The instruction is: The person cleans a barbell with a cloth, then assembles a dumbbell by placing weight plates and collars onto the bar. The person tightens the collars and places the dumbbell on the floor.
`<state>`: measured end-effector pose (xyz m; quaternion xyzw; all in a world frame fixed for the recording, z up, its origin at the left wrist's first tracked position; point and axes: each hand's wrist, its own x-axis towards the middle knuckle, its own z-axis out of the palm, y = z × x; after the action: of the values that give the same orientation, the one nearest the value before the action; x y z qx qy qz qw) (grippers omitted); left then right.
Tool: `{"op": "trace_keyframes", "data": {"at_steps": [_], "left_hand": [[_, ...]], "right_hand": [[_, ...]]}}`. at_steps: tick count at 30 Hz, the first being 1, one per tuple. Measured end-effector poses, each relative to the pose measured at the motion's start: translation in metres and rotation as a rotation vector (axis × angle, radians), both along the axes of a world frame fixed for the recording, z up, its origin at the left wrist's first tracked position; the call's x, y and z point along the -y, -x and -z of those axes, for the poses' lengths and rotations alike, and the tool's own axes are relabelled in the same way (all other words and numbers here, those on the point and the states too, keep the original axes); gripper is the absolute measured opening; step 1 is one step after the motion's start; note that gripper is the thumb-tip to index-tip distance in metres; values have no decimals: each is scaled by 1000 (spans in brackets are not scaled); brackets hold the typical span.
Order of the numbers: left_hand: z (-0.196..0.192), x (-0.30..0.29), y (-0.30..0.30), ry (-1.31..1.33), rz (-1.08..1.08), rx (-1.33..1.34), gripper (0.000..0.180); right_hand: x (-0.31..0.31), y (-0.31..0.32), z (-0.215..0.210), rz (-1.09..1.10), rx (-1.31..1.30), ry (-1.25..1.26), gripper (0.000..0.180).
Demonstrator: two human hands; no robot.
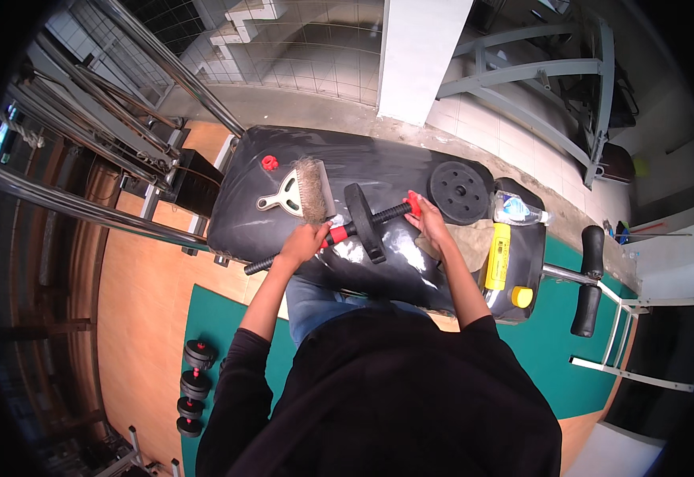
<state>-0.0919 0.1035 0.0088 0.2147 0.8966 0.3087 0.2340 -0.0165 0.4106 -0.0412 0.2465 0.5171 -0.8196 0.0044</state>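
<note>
My left hand [305, 242] is closed around a dumbbell [363, 222] near its red grip section. One black weight plate sits on the threaded bar, which tilts up to the right. At the bar's right end the fingers of my right hand [433, 226] close on a red spin-lock nut [413, 204]. Another red nut [269, 163] lies on the black padded bench [243, 215]. Close to it is a small dustpan [283, 199] with a brush [310, 191] over it. A loose black weight plate [460, 192] rests flat beyond my right hand.
On the bench's right side are a tan cloth [467, 241], a clear plastic bottle [519, 210], a yellow tube [498, 256] and a yellow-capped container [521, 296]. Several dumbbells [196, 384] stand on the green mat [228, 318]. Metal rails [100, 208] flank the bench's left end.
</note>
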Motion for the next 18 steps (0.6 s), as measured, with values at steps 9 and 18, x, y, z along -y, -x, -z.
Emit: {"op": "trace_keyframes", "data": {"at_steps": [9, 18], "left_hand": [[-4, -5, 0, 109, -24, -19, 61], [-7, -6, -3, 85, -52, -94, 61]], "right_hand": [[-2, 5, -4, -5, 259, -114, 53], [11, -10, 7, 189, 59, 132, 44]]}}
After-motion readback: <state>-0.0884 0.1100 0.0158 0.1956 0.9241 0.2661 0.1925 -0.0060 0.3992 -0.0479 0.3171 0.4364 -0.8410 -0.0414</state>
